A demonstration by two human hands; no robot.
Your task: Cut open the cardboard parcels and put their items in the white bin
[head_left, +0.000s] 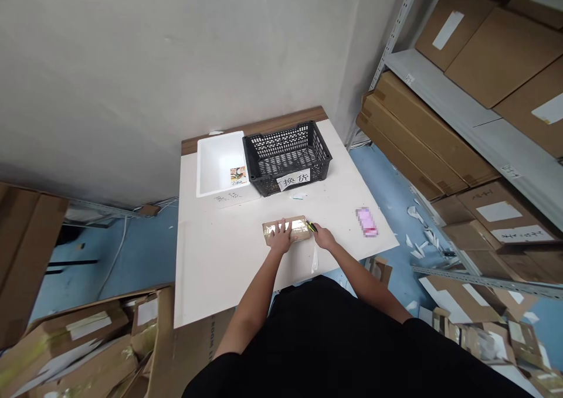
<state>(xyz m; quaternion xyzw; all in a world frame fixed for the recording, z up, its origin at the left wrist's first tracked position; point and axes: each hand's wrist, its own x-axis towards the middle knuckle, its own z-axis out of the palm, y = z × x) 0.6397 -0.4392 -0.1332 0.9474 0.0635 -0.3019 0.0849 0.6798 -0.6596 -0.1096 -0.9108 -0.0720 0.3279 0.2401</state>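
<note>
A small brown cardboard parcel [295, 228] wrapped in shiny tape lies on the white table [220, 263]. My left hand [280, 238] rests flat on its left part, fingers spread. My right hand [324, 237] is closed around a small yellow and black tool [311, 227], probably a cutter, whose tip touches the parcel's right end.
Behind the parcel stand a black plastic basket [288, 155] with a paper label and a white tray [219, 163] holding a small card. A pink object [366, 221] lies at the table's right. Cardboard boxes fill the shelves [444, 93] on the right and lie on the blue floor.
</note>
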